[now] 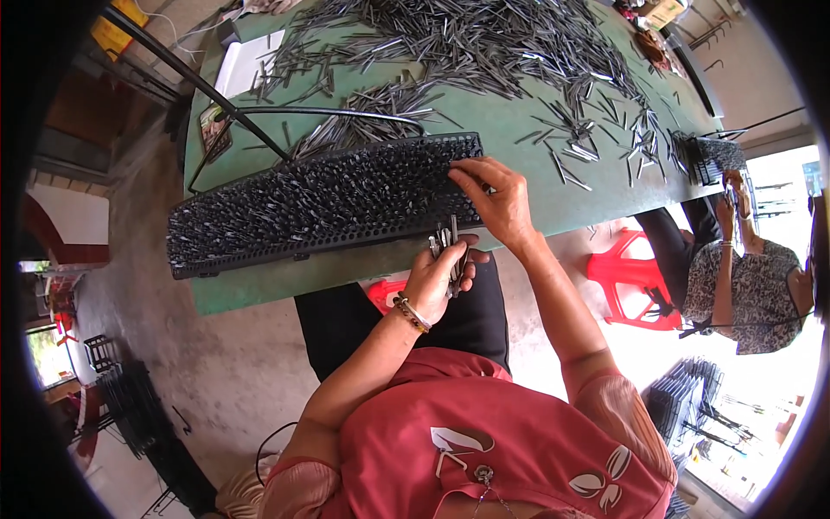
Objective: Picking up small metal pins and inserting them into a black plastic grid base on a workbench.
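Note:
A long black perforated rack (473, 145) lies slantwise along the near edge of the green table, with many small dark metal pieces (320, 195) standing packed in its holes. At its right end is my right hand (501, 201), thumb and fingertips pinched together over the holes. Whatever is between those fingertips is too small to make out. My left hand (432, 281), just in front of the rack's near side, is closed around a bundle of thin metal strips (445, 235) whose ends stick up past the fingers.
A big heap of loose metal strips (484, 43) covers the far part of the table (553, 203). A black rod (199, 82) crosses at the left, near a phone (214, 130) and white paper (251, 62). To the right, a co-worker (743, 285) sits near a red stool (627, 272).

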`<control>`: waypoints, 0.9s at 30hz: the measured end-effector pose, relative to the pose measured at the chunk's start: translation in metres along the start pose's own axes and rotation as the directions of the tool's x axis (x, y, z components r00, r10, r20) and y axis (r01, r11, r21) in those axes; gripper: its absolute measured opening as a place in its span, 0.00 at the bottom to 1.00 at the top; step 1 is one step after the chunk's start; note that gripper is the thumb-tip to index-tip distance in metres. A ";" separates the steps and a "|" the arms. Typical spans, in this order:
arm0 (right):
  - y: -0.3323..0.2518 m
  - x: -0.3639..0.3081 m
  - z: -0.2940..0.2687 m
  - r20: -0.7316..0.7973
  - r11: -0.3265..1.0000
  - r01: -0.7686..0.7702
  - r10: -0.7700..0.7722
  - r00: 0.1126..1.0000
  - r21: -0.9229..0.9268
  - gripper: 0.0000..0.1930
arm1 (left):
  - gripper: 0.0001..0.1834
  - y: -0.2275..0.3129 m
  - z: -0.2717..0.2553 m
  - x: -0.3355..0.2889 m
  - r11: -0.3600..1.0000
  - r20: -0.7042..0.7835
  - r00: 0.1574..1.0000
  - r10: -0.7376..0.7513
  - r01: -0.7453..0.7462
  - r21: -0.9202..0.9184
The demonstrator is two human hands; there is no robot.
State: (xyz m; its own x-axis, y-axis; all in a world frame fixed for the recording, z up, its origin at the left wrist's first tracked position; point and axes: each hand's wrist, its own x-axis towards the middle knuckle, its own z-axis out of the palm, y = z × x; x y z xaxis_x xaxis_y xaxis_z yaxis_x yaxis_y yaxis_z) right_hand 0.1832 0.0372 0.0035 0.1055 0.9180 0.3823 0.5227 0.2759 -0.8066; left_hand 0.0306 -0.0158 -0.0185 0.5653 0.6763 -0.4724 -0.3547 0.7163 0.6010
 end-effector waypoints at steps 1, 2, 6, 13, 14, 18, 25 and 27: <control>0.001 0.000 -0.001 -0.005 0.998 0.052 -0.052 0.999 -0.029 0.08 | 0.14 0.000 0.001 0.000 1.000 0.002 1.000 -0.001 0.001 -0.001; -0.001 0.000 -0.002 -0.005 0.998 0.051 -0.051 0.999 -0.031 0.08 | 0.14 0.000 0.001 0.001 1.000 0.004 1.000 -0.005 0.005 -0.007; -0.002 -0.002 -0.002 0.011 0.998 0.056 -0.056 0.998 -0.032 0.09 | 0.14 -0.001 0.002 0.001 1.000 0.004 1.000 -0.011 0.011 -0.007; -0.001 -0.002 0.002 -0.031 1.000 0.024 -0.024 0.999 -0.003 0.09 | 0.14 -0.002 -0.001 0.002 1.000 0.003 1.000 -0.019 0.019 -0.007; -0.003 -0.003 0.004 -0.031 1.000 0.024 -0.024 0.999 -0.002 0.09 | 0.14 -0.003 -0.001 0.001 1.000 0.006 1.000 -0.016 0.017 -0.008; -0.006 -0.006 0.006 -0.083 0.993 -0.113 0.116 0.990 0.036 0.08 | 0.14 -0.002 0.000 0.001 1.000 0.008 1.000 -0.028 0.028 -0.002; -0.008 -0.003 0.002 -0.020 1.000 0.002 -0.002 1.000 -0.005 0.08 | 0.14 -0.002 -0.001 0.001 1.000 0.014 1.000 -0.016 0.016 -0.002; -0.007 -0.004 0.004 -0.041 1.000 -0.009 0.009 0.999 -0.015 0.08 | 0.15 -0.001 -0.001 0.001 1.000 0.033 0.999 -0.029 0.029 -0.007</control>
State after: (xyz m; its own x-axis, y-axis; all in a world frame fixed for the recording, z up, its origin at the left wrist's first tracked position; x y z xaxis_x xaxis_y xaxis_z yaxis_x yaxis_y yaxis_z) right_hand 0.1756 0.0326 0.0060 0.1449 0.9077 0.3937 0.5344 0.2631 -0.8032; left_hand 0.0307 -0.0154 -0.0202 0.5999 0.6492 -0.4677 -0.3431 0.7368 0.5826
